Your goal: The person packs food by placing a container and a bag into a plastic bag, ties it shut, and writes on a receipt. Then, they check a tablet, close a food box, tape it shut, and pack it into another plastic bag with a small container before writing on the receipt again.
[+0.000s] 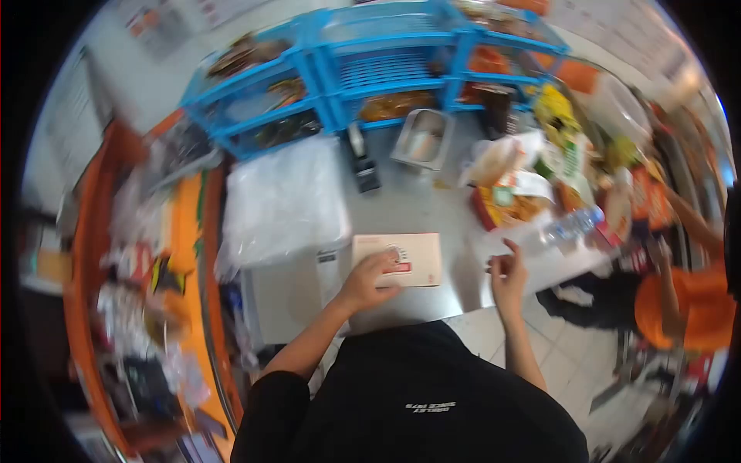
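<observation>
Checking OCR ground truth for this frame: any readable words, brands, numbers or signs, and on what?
No text can be read with certainty.
Black shirt: white print, upside down, too small to read.
Beige card under the left hand: red label, blurred.
Wall posters: blurred.
Packets on the counter: print blurred.

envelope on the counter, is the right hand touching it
No, the left hand rests on the envelope; the right hand is apart, beside it.
</observation>
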Motion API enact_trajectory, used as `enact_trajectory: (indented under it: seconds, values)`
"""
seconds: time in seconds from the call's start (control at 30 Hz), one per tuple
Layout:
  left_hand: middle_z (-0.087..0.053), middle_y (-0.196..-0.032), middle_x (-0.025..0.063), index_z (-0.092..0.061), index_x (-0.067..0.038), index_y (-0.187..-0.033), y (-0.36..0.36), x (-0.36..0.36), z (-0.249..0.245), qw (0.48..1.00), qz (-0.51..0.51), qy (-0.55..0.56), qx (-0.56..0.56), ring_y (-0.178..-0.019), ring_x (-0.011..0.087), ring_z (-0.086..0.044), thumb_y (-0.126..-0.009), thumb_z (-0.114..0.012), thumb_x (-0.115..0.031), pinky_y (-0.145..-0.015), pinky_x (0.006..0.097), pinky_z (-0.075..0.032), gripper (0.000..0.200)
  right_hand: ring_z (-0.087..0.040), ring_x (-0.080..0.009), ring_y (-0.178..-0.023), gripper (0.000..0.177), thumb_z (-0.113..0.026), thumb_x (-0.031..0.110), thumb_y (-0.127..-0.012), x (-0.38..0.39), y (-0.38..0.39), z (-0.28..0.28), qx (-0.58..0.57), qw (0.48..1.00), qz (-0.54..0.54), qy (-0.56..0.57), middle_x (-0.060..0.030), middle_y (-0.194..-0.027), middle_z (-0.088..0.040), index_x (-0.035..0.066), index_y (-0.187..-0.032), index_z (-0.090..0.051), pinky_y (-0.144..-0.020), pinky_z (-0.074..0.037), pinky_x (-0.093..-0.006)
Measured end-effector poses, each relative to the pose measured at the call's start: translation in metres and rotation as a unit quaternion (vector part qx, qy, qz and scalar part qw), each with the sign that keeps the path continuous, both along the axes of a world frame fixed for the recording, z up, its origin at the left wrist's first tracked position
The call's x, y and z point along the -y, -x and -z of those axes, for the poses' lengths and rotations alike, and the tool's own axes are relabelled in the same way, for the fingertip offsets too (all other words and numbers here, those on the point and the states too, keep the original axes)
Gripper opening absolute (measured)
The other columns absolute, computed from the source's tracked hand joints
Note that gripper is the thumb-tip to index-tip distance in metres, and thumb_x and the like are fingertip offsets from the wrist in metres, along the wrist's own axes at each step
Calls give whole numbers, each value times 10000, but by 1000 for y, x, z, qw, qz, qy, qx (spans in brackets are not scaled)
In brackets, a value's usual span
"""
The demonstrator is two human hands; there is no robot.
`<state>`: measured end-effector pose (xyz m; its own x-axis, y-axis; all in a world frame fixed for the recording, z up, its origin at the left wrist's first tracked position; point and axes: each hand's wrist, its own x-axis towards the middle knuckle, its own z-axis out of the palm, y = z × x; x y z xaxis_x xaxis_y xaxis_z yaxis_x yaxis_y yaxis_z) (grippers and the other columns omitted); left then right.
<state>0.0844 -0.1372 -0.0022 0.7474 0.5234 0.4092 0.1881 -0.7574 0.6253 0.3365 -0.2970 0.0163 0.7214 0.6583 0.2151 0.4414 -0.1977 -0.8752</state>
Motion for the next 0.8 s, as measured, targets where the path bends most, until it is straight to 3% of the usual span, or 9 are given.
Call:
enact_trajectory:
  seconds: [0.07, 0.13, 0.17, 0.23, 0.33, 0.5, 0.6, 0.67, 0.8]
  values:
    - [-574, -1080, 116, -554, -47, -856, 23, -10, 8, 992, -87, 42, 81, -1079, 294, -518, -763, -673, -167, -930, 375, -394, 193, -601, -110, -574, 232, -532, -10, -846, -7, -8, -7, -33, 998, -40, -33, -71, -663, -610, -7, -1078, -538, -543, -493, -238]
    - [-525, -1137, 140, -563, -44, -947, 50, -25, 40, 881, -440, 159, 71, -1054, 316, -490, -764, -688, -206, -897, 382, -384, 275, -603, -104, -599, 199, -523, -20, -845, -23, -3, -10, -84, 991, -97, -41, -56, -667, -601, -3, -1043, -539, -571, -498, -233]
    - [-525, -1137, 140, -563, -44, -947, 53, -23, 51, 875, -453, 152, 75, -1054, 316, -490, -764, -688, -206, -897, 382, -384, 275, -604, -102, -608, 199, -519, -24, -844, -33, 3, -10, -100, 986, -127, -47, -53, -671, -599, -1, -1041, -536, -575, -498, -232]
    - [-454, -1209, 163, -557, -40, -1053, 49, -10, 67, 807, -565, -24, -167, -1068, 338, -439, -767, -681, -210, -883, 402, -363, 354, -585, -95, -625, 247, -545, -1, -841, -63, 20, -8, -127, 964, -230, -39, -46, -750, -595, 30, -1083, -506, -556, -464, -212]
    - [-422, -1211, 223, -505, -16, -1148, 52, -4, 56, 845, -519, 24, -128, -1116, 382, -388, -712, -723, -148, -930, 473, -322, 505, -585, -167, -990, 382, -613, 119, -848, -139, 45, -3, -65, 950, -304, -18, -102, -1025, -596, 66, -1205, -486, -705, -514, -289]
    - [-474, -1182, 247, -500, -3, -1065, 69, -6, 39, 847, -486, 192, -93, -1002, 352, -536, -663, -731, -47, -843, 404, -452, 466, -615, -264, -904, 443, -639, 301, -826, -285, 73, 59, 184, 970, -154, -44, -141, -981, -633, 26, -1161, -548, -774, -500, -349]
    - [-613, -984, 175, -545, 10, -1011, 89, -8, 44, 864, -417, 281, -15, -823, 246, -622, -715, -708, -61, -706, 321, -493, 346, -623, -226, -815, 322, -678, 256, -802, -308, 71, 43, -123, 974, -171, 85, -109, -861, -671, 7, -1005, -651, -767, -482, -331]
    - [-632, -897, 127, -566, 19, -978, 94, -9, 49, 852, -396, 336, 69, -783, 192, -618, -752, -684, -69, -683, 293, -486, 270, -564, -130, -748, 224, -671, 252, -811, -306, 67, 37, -385, 901, -193, 55, -32, -819, -670, 50, -904, -696, -633, -420, -273]
    - [-645, -855, 29, -617, 21, -978, 102, -13, 37, 801, -326, 444, 234, -762, 83, -598, -879, -563, -44, -667, 230, -484, 131, -570, -142, -601, 137, -689, 184, -768, -278, 72, 60, -197, 962, -182, 55, -52, -732, -675, 50, -764, -714, -567, -429, -295]
